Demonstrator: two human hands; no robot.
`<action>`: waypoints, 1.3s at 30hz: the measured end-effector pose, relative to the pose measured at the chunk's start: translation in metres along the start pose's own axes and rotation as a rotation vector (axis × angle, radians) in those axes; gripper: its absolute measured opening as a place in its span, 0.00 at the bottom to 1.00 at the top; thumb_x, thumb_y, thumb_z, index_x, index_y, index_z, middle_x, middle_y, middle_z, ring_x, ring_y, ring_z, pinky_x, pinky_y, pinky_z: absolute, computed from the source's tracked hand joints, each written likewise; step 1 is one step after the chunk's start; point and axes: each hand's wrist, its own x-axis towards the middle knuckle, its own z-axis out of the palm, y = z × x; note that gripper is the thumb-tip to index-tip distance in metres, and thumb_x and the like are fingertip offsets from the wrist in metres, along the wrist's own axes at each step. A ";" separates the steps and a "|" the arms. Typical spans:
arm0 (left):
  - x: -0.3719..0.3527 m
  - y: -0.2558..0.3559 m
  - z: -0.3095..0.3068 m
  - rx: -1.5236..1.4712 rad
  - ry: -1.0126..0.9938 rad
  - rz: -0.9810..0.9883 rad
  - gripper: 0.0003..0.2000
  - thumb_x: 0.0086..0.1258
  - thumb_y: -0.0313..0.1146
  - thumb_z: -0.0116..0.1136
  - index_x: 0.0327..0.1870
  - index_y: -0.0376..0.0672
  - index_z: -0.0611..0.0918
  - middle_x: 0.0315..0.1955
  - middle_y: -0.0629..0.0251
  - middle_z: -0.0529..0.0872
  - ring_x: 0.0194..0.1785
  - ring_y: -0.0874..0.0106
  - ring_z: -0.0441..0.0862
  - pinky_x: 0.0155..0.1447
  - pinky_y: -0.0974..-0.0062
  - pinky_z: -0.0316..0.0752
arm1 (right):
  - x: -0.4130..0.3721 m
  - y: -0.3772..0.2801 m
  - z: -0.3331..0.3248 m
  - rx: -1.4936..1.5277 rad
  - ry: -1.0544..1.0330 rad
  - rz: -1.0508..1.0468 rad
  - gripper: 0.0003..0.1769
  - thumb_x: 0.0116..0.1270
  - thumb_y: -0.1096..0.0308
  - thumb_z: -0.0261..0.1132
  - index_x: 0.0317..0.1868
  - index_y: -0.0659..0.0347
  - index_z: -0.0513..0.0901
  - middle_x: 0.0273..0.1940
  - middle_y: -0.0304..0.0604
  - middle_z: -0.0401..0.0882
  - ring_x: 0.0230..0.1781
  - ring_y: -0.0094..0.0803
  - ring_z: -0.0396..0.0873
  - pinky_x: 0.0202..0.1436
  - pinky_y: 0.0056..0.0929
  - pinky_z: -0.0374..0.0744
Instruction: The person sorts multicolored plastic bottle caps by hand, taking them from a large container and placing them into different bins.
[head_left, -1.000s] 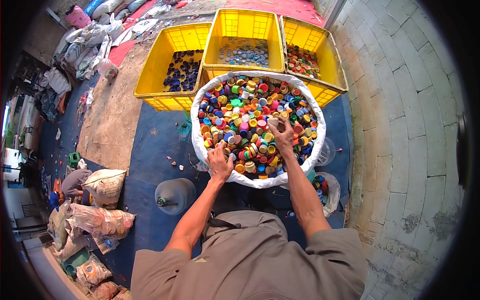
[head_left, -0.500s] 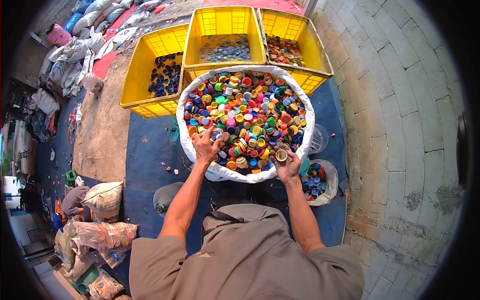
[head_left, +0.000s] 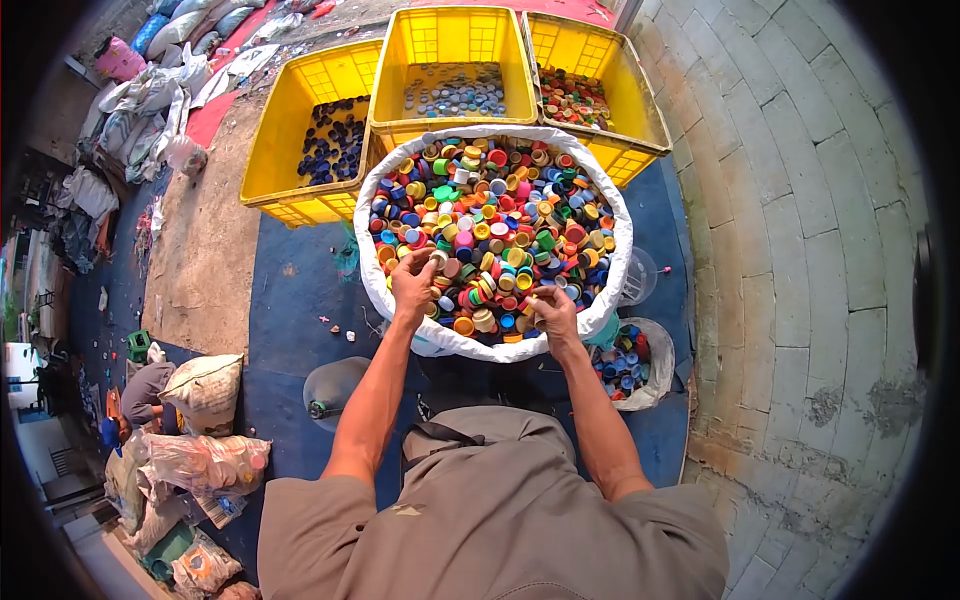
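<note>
caps: a heaped mix of small multicoloured plastic caps (head_left: pixel 500 215) fills the round white sack (head_left: pixel 622 215) right in front of you.
your left hand (head_left: pixel 411 285): over the sack's near-left part, fingertips closed on a small pale cap (head_left: pixel 438 258).
your right hand (head_left: pixel 556 316): over the near rim, fingers curled inward; perhaps round a tan cap, but it's too small and shaded to tell.
slip risk: a loose pinch could drop your pale cap back among lookalikes.
rim risk: a forearm pressing on the soft rim could fold it and spill caps.
crates: beyond the sack, yellow plastic crates hold dark blue caps (head_left: pixel 333 140), pale blue and grey caps (head_left: pixel 455 92), and red, orange and green caps (head_left: pixel 575 100); their raised walls stand in your reach.
your sides: a clear plastic jug (head_left: pixel 335 392) by your left forearm, a small white bag of caps (head_left: pixel 660 368) by your right, and a grey block wall (head_left: pixel 800 250) beyond.
</note>
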 end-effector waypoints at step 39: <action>-0.062 0.033 0.059 -0.011 -0.236 -0.142 0.24 0.63 0.39 0.69 0.55 0.34 0.77 0.48 0.55 0.81 0.47 0.72 0.82 0.48 0.77 0.80 | 0.023 -0.058 0.048 -0.779 -0.184 -0.635 0.48 0.50 0.79 0.67 0.72 0.57 0.55 0.50 0.52 0.78 0.50 0.53 0.79 0.50 0.43 0.79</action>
